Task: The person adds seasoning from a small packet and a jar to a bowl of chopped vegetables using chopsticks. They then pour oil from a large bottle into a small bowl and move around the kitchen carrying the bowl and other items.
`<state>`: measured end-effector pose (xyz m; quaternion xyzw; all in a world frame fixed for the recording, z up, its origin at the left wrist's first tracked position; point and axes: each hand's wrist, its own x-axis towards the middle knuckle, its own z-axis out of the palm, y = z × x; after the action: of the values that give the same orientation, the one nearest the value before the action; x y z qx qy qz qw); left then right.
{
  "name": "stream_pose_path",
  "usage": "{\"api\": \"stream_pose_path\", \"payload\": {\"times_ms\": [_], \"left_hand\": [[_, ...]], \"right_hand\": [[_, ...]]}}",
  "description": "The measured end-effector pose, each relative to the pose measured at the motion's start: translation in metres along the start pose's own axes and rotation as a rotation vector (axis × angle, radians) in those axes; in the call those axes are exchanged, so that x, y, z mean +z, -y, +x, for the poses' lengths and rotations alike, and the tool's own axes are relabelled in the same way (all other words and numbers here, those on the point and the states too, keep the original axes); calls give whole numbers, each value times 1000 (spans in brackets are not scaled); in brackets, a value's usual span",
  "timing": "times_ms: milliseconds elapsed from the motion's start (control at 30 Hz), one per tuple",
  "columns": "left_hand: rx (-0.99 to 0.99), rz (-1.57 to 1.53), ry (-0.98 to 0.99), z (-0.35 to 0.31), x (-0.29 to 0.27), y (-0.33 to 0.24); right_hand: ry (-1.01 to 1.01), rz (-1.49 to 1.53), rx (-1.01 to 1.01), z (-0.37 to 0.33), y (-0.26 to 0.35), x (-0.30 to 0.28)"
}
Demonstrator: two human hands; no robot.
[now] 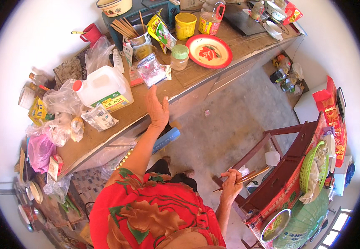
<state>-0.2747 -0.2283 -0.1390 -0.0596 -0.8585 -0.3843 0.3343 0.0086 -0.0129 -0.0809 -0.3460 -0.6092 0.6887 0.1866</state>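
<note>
Fingers (pixel 152 94) of the left hand (pixel 158 113) are outstretched, tips beside the near edge of a clear, white-and-pink plastic packet (pixel 151 71) on the brown wooden tabletop (pixel 180 84); contact is unclear. Farther right, the right hand (pixel 231 186) curls around slender brown wooden sticks (pixel 248 177).

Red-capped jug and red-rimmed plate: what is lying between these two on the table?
The head view shows mainly a plastic packet, then a green-lidded jar.

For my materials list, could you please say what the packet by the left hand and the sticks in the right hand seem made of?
Packet: probably glossy plastic film, given its wrinkles and sheen.
Sticks: likely wood or bamboo, judging by their brown colour and slim, straight shape; finish unclear.
</note>
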Motion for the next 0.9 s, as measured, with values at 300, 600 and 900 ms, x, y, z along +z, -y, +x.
{"api": "stream_pose_path", "payload": {"times_ms": [300,600,900], "left_hand": [[-59,-96,169,31,28,-24],[-242,-168,58,101,116,-6],[-300,-111,5,112,150,7]], "right_hand": [[-22,4,22,-13,-11,-26],[-22,-75,-14,-24,-8,-32],[-20,-144,15,-60,-6,-27]]}}
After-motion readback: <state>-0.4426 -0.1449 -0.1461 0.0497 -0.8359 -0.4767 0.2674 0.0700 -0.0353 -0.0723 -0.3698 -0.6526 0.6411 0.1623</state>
